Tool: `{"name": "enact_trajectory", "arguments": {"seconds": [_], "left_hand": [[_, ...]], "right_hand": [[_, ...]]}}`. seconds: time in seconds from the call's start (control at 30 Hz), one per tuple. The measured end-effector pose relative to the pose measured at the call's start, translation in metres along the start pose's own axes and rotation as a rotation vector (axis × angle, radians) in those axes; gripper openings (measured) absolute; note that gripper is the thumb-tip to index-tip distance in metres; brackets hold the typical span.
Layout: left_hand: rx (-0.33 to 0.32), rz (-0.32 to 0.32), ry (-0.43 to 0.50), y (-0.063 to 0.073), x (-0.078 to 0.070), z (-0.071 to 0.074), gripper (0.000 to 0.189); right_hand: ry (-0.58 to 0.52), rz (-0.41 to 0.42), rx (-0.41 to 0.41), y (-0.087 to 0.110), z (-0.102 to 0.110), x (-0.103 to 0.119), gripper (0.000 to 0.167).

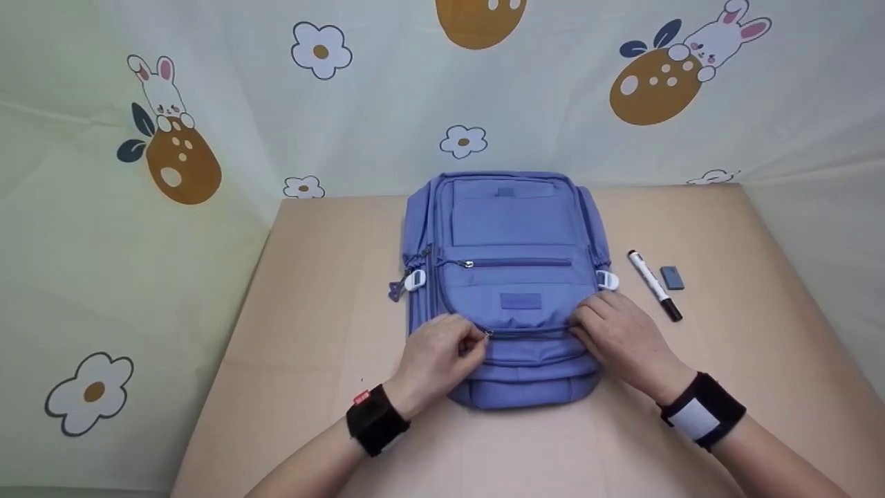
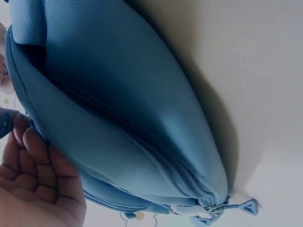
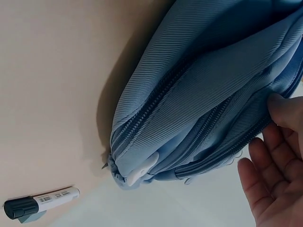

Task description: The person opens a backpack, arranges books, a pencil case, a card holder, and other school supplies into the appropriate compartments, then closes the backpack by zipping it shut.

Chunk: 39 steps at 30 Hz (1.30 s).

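Observation:
A blue backpack [image 1: 515,221] lies front side up on the table, its bottom toward me. My left hand [image 1: 442,353] pinches the zipper pull [image 2: 5,124] of the front pocket, near the lower left of the pocket's curved zipper. On the opposite side my right hand [image 1: 619,339] pinches the pocket's edge by the same zipper. In the right wrist view the thumb [image 3: 286,111] presses the blue fabric from above, with the fingers below it. Another zipper [image 1: 518,263] with a metal pull runs straight across the upper front.
Right of the backpack lie a white marker with black ends [image 1: 653,285] and a small grey-blue block [image 1: 672,277]. White buckles [image 1: 415,280] sit on the bag's sides. A patterned cloth [image 1: 387,104] encloses the tan table [image 1: 311,290] at the back and sides.

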<state>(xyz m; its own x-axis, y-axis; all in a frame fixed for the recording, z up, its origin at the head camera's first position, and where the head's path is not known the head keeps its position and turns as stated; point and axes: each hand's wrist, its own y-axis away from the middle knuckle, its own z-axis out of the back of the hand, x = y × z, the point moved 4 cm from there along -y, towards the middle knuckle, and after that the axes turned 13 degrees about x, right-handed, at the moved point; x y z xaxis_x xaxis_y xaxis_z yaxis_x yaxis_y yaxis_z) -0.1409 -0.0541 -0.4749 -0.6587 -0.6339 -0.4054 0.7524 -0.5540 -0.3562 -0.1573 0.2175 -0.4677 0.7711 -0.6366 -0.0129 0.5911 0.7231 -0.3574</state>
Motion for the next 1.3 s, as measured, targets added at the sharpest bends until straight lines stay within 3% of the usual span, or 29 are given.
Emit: {"name": "enact_trajectory", "arguments": {"seconds": [0.63,0.8,0.93,1.1,1.3], "left_hand": [[0.028,-0.089,-0.123,-0.031,-0.041,-0.019,0.004],[0.046,-0.076,-0.117,-0.033,-0.042,-0.024,0.003],[0.042,-0.082,-0.103,-0.034,-0.042,-0.026,0.003],[0.046,-0.082,-0.087,-0.035,-0.04,-0.027,0.005],[0.068,-0.056,-0.052,-0.031,-0.038,-0.027,0.005]], "right_hand": [[-0.002,-0.016,-0.006,0.0,0.0,-0.001,0.016],[-0.007,-0.023,0.0,0.0,0.001,0.0,0.018],[-0.007,-0.008,-0.025,0.003,0.008,-0.005,0.009],[0.001,-0.041,-0.055,0.011,0.013,-0.023,0.013],[0.006,-0.073,-0.02,0.015,0.002,-0.039,0.015]]}}
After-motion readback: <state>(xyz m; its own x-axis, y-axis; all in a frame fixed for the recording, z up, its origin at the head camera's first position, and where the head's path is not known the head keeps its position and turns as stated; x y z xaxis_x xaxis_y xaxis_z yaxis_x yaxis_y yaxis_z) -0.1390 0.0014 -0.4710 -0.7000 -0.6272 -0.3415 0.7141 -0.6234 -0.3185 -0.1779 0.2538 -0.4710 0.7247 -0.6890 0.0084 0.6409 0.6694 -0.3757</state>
